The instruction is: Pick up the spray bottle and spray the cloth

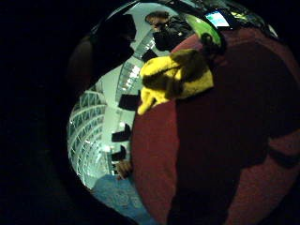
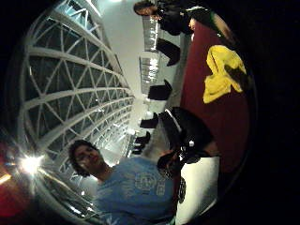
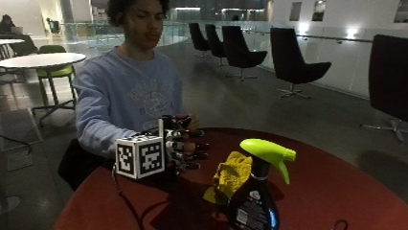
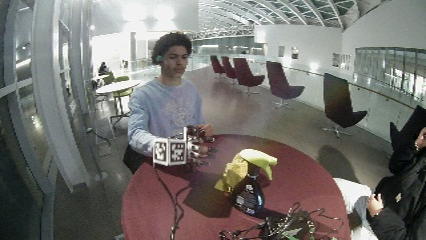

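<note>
A dark spray bottle with a lime-green trigger head stands upright on the round red table. A crumpled yellow cloth lies right behind it, touching or nearly touching it. My gloved right hand hovers over the table near the person's edge, a short way from the cloth, fingers relaxed and holding nothing. The palm views look across the tabletop at the cloth and the green head. In the wide view the hand, cloth and bottle stand in a row.
The bare left hand sits just behind the gloved one. A tangle of cables and a device lies at the table's near edge. Another person sits at the far right. Black chairs stand on the floor beyond.
</note>
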Available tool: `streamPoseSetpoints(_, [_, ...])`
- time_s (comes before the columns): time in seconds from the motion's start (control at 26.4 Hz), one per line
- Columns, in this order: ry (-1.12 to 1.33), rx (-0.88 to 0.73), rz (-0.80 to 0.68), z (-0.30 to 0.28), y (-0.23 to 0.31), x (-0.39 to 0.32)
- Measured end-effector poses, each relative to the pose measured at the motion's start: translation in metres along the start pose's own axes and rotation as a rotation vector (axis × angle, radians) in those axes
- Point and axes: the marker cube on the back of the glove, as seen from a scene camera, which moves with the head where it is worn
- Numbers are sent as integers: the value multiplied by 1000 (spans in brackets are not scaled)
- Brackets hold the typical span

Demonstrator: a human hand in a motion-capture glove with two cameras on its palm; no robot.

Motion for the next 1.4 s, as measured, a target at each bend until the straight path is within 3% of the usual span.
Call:
streamPoseSetpoints(0.27, [-33, 86, 46, -9, -34, 13])
streamPoseSetpoints(0.57, [87, 214, 109, -22, -117, 42])
streamPoseSetpoints(0.83, [87, 221, 166, -16, -165, 70])
streamPoseSetpoints(1.14, [62, 272, 231, 6, -187, 90])
streamPoseSetpoints(1.4, [208, 421, 245, -5, -199, 85])
